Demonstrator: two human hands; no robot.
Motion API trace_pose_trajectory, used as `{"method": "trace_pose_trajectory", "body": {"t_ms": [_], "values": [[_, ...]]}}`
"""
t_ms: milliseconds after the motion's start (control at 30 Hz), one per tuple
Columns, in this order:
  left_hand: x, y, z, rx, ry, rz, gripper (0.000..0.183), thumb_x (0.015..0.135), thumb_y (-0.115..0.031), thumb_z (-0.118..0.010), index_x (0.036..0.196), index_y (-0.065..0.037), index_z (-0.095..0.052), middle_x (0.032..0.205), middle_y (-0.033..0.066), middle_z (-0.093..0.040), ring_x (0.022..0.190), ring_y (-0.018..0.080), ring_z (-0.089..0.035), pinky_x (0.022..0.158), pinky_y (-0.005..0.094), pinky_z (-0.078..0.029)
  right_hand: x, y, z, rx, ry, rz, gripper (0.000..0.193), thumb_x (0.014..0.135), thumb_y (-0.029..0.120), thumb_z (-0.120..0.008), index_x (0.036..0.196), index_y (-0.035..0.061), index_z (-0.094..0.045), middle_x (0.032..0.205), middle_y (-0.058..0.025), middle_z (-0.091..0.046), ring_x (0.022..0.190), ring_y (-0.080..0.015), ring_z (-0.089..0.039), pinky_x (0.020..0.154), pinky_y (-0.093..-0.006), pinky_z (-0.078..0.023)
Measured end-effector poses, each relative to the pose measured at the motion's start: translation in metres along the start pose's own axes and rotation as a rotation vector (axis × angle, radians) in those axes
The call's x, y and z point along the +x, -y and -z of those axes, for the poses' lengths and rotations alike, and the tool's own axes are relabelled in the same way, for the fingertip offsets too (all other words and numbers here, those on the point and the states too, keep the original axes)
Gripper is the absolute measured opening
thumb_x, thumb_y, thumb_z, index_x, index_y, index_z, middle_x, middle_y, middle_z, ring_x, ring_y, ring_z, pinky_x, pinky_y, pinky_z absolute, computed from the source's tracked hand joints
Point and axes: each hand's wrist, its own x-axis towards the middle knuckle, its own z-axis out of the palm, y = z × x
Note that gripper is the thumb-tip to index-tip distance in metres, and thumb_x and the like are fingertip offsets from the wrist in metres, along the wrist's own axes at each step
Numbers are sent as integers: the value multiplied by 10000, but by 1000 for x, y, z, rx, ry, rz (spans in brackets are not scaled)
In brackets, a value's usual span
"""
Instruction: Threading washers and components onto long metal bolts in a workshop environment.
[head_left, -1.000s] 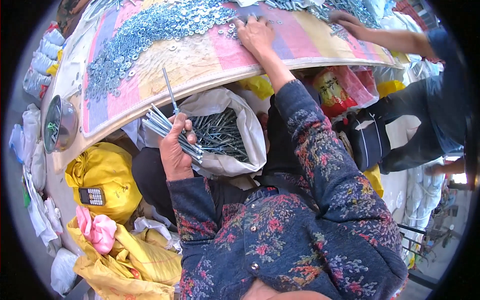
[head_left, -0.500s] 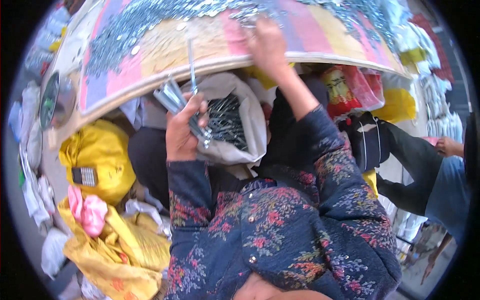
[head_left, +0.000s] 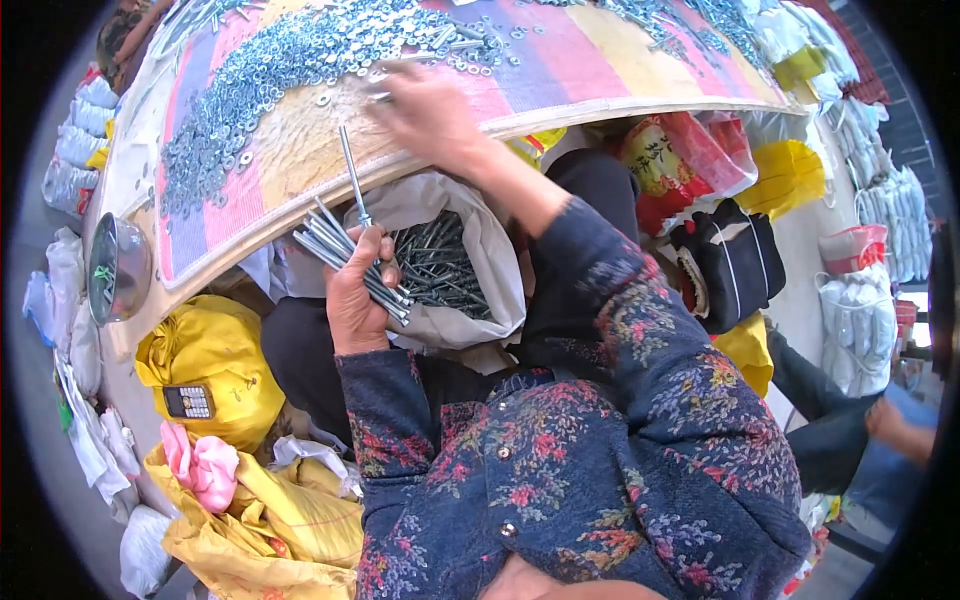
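Note:
My left hand (head_left: 362, 290) is closed around a bundle of long silvery bolts (head_left: 326, 240), held over the mouth of a whitish sack. One single bolt (head_left: 351, 165) stands upright above my thumb, with a small ring-like piece low on its shaft. Inside the sack (head_left: 497, 240) lie many more dark, long bolts (head_left: 438, 262). My right hand (head_left: 425, 112) is over the near part of the table, beside a spread of small metal washers (head_left: 290, 75). Motion blurs its fingers; a shiny bit shows at their tips, too smeared to name.
The striped cloth-topped table (head_left: 530, 85) has a raised near edge. A metal bowl (head_left: 128, 268) stands at its left corner. Yellow bags (head_left: 225, 350) lie left, one carrying a phone (head_left: 189, 402). Right are a red bag (head_left: 665, 165), a black bag (head_left: 735, 265) and another person's hand (head_left: 897, 430).
My right hand has moved left and nearer over the table, toward the upright bolt. My left hand still grips the bundle. The whole view has shifted somewhat, and the person at right has moved.

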Motion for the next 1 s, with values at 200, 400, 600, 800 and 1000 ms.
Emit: {"method": "trace_pose_trajectory", "body": {"t_ms": [200,400,600,800,1000], "values": [[-1,-2,-13,43,25,14,211,841,-37,-680,989,46,-555,806,96,-589,677,137,-580,440,212,-445,-19,-95,84,-154,-184,-284,232,837,155,-598,1011,22,-672,848,-222,-652,821,-386,-635,761,-441,-498],[-5,3,-12,20,4,1,212,839,-32,-682,989,53,-559,802,105,-589,677,145,-581,435,216,-451,-15,-123,84,-126,-247,-357,277,846,209,-621,1041,23,-685,979,-240,-640,881,-368,-641,790,-414,-496],[4,1,-4,104,142,104,278,840,-78,-684,1029,-22,-488,857,97,-571,678,135,-548,486,213,-464,-20,-132,82,-202,-19,-278,270,836,276,-648,1017,85,-707,960,-212,-631,892,-372,-619,793,-434,-487],[-3,2,-19,174,114,12,205,836,-74,-686,978,16,-568,817,96,-584,645,121,-551,459,200,-444,-9,-113,89,-53,79,-485,181,852,215,-645,888,47,-699,729,-91,-642,656,-211,-593,650,-342,-467],[-10,4,-9,102,71,-8,150,820,-40,-689,919,45,-615,743,109,-607,549,130,-544,438,220,-434,-9,8,68,423,201,-312,255,896,279,-674,844,30,-684,682,29,-547,647,-52,-475,579,-224,-392]]}}
